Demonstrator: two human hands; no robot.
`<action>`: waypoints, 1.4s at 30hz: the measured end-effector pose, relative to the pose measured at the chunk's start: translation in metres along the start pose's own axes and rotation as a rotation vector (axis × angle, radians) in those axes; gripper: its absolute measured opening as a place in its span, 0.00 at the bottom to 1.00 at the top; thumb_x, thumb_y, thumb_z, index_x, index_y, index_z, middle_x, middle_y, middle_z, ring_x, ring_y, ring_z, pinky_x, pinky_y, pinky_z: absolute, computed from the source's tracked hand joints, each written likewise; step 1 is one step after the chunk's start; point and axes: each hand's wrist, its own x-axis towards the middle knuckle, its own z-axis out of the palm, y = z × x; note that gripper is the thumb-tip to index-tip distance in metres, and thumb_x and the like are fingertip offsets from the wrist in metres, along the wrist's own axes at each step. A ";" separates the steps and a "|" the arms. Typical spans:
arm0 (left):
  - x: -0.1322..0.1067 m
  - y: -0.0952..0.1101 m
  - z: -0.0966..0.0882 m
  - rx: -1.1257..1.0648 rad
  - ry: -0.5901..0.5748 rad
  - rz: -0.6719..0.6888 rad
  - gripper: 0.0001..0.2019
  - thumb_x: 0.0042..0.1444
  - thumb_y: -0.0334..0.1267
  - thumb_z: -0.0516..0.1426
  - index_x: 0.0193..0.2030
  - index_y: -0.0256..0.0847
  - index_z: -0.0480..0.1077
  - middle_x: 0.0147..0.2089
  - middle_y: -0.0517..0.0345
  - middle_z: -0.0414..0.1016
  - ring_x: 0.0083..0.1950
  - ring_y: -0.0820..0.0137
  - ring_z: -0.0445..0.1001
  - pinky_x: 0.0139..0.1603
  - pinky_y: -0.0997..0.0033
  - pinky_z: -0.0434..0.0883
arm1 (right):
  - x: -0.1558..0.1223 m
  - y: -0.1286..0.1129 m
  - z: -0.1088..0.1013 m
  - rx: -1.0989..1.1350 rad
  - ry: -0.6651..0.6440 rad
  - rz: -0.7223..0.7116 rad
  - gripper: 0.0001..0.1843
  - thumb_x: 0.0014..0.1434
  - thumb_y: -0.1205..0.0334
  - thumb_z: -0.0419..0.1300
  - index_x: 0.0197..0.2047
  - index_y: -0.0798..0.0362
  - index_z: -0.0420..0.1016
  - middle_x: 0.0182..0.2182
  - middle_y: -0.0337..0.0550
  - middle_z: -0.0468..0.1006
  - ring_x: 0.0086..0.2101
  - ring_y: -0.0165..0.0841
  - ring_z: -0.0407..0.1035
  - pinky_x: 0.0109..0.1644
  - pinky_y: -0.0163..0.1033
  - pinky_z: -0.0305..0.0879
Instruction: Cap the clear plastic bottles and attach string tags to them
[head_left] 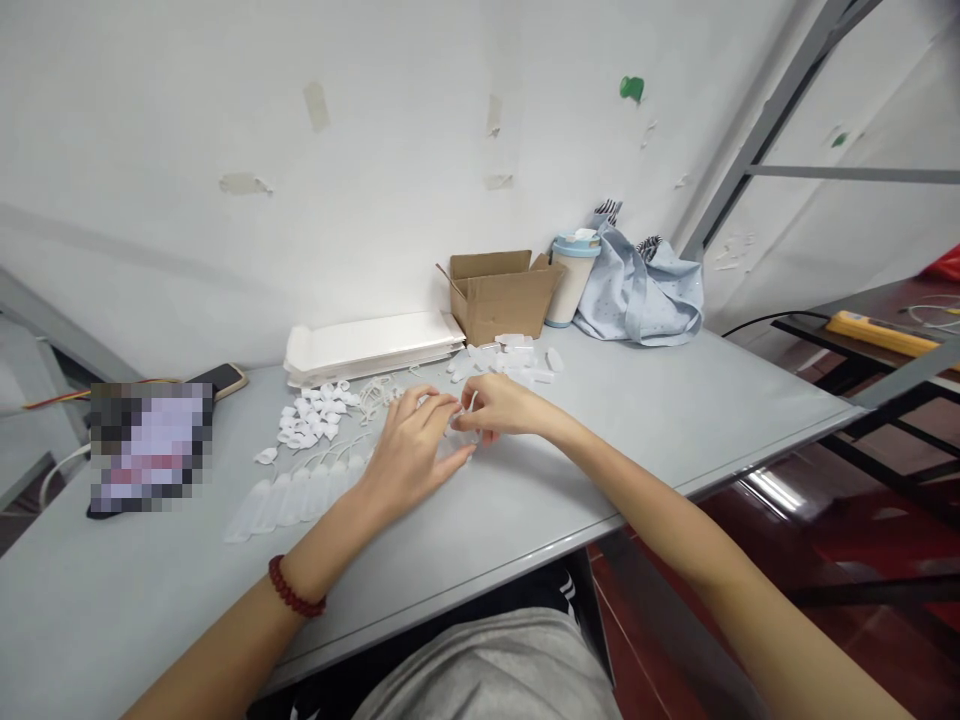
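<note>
My left hand (411,446) and my right hand (499,406) meet over the grey table (675,420), fingertips together on a small white plastic piece (459,420). Both hands are closed in a pinch on it. A red bead bracelet (295,592) circles my left wrist. Left of my hands lies a heap of small white caps (311,418). A row of clear plastic tubes (289,498) lies just under my left hand. More clear pieces (514,360) are scattered beyond my right hand.
A stack of white trays (371,345), an open cardboard box (499,292), a cup with a blue lid (571,275) and a light blue cloth bag (637,290) stand along the wall. A phone (221,378) and a blurred screen (150,445) lie at left. Metal frame (757,130) at right.
</note>
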 end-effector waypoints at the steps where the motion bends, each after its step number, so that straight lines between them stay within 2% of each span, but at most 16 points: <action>1: 0.001 0.002 0.001 -0.010 -0.024 -0.006 0.15 0.58 0.41 0.59 0.50 0.37 0.69 0.50 0.47 0.75 0.56 0.52 0.64 0.55 0.49 0.64 | 0.000 0.001 -0.003 -0.017 -0.042 0.018 0.05 0.50 0.66 0.61 0.30 0.56 0.67 0.18 0.38 0.74 0.17 0.29 0.70 0.21 0.31 0.65; 4: 0.004 0.008 0.004 -0.038 -0.066 -0.031 0.14 0.57 0.40 0.59 0.49 0.36 0.69 0.47 0.47 0.75 0.55 0.52 0.63 0.54 0.50 0.64 | 0.000 0.003 -0.012 -0.057 -0.104 0.044 0.06 0.53 0.64 0.60 0.27 0.57 0.70 0.21 0.41 0.77 0.17 0.28 0.70 0.22 0.32 0.67; 8: 0.006 0.011 0.007 -0.053 -0.117 -0.055 0.15 0.55 0.39 0.60 0.48 0.34 0.70 0.46 0.45 0.75 0.54 0.52 0.62 0.53 0.49 0.65 | 0.000 0.003 -0.024 -0.064 -0.122 0.062 0.05 0.52 0.71 0.57 0.26 0.59 0.71 0.25 0.45 0.79 0.19 0.28 0.72 0.24 0.33 0.69; 14: 0.006 0.011 0.009 -0.009 -0.228 -0.093 0.17 0.54 0.39 0.60 0.48 0.32 0.70 0.46 0.42 0.76 0.53 0.50 0.63 0.52 0.47 0.65 | 0.008 0.014 -0.036 -0.049 0.105 0.120 0.06 0.53 0.74 0.56 0.25 0.59 0.70 0.27 0.49 0.80 0.21 0.30 0.74 0.23 0.31 0.68; 22: 0.004 0.015 0.008 0.039 -0.265 -0.088 0.16 0.56 0.41 0.58 0.49 0.34 0.71 0.47 0.42 0.76 0.54 0.50 0.64 0.50 0.49 0.64 | 0.013 0.019 -0.031 -0.150 0.254 0.083 0.07 0.51 0.73 0.55 0.24 0.57 0.69 0.24 0.45 0.79 0.20 0.29 0.72 0.23 0.31 0.63; 25: 0.004 0.011 0.005 0.015 -0.251 -0.096 0.18 0.59 0.45 0.56 0.51 0.35 0.69 0.50 0.43 0.75 0.55 0.51 0.63 0.51 0.49 0.64 | 0.016 0.020 -0.028 -0.243 0.308 0.021 0.07 0.51 0.74 0.53 0.26 0.57 0.70 0.25 0.44 0.78 0.23 0.30 0.72 0.28 0.33 0.63; 27: 0.004 0.003 0.000 -0.003 -0.206 -0.135 0.19 0.61 0.47 0.53 0.51 0.35 0.69 0.51 0.43 0.74 0.55 0.51 0.63 0.52 0.49 0.64 | 0.023 0.026 -0.024 -0.314 0.370 -0.069 0.07 0.53 0.73 0.54 0.32 0.59 0.73 0.29 0.46 0.79 0.29 0.32 0.73 0.33 0.34 0.65; 29: 0.002 -0.011 -0.005 0.008 -0.141 -0.200 0.17 0.62 0.45 0.50 0.50 0.36 0.71 0.49 0.44 0.75 0.54 0.51 0.63 0.52 0.48 0.63 | 0.034 0.036 -0.019 -0.382 0.420 -0.199 0.13 0.55 0.73 0.54 0.43 0.61 0.74 0.38 0.51 0.79 0.37 0.35 0.72 0.41 0.38 0.66; 31: -0.001 -0.029 -0.009 0.055 -0.070 -0.265 0.16 0.62 0.41 0.48 0.47 0.38 0.73 0.46 0.46 0.77 0.53 0.51 0.64 0.52 0.46 0.63 | 0.045 0.048 -0.013 -0.536 0.421 -0.367 0.21 0.56 0.75 0.53 0.53 0.60 0.71 0.51 0.57 0.74 0.49 0.40 0.67 0.52 0.45 0.63; 32: -0.003 -0.038 -0.011 0.083 -0.038 -0.292 0.15 0.61 0.39 0.47 0.45 0.39 0.74 0.45 0.46 0.77 0.52 0.51 0.64 0.51 0.46 0.63 | 0.050 0.053 -0.011 -0.626 0.399 -0.437 0.24 0.56 0.78 0.52 0.56 0.58 0.69 0.58 0.57 0.68 0.54 0.42 0.62 0.57 0.48 0.60; 34: -0.007 -0.054 -0.012 0.112 -0.012 -0.307 0.16 0.59 0.36 0.47 0.42 0.40 0.75 0.42 0.46 0.78 0.50 0.52 0.66 0.51 0.47 0.64 | 0.059 0.061 -0.006 -0.747 0.342 -0.498 0.29 0.55 0.81 0.50 0.59 0.54 0.68 0.64 0.52 0.60 0.59 0.45 0.55 0.60 0.52 0.56; 37: -0.010 -0.067 -0.012 0.102 -0.031 -0.258 0.16 0.57 0.33 0.47 0.41 0.41 0.76 0.42 0.47 0.78 0.49 0.53 0.67 0.50 0.49 0.66 | 0.065 0.066 -0.001 -0.798 0.277 -0.509 0.29 0.56 0.82 0.49 0.57 0.54 0.69 0.64 0.51 0.62 0.58 0.46 0.55 0.58 0.54 0.57; 42: -0.011 -0.068 -0.007 0.073 -0.103 -0.184 0.18 0.55 0.29 0.46 0.41 0.41 0.76 0.51 0.48 0.77 0.52 0.51 0.66 0.48 0.49 0.67 | 0.068 0.066 -0.003 -0.747 0.262 -0.549 0.19 0.56 0.81 0.50 0.46 0.58 0.75 0.56 0.54 0.72 0.51 0.41 0.63 0.57 0.48 0.58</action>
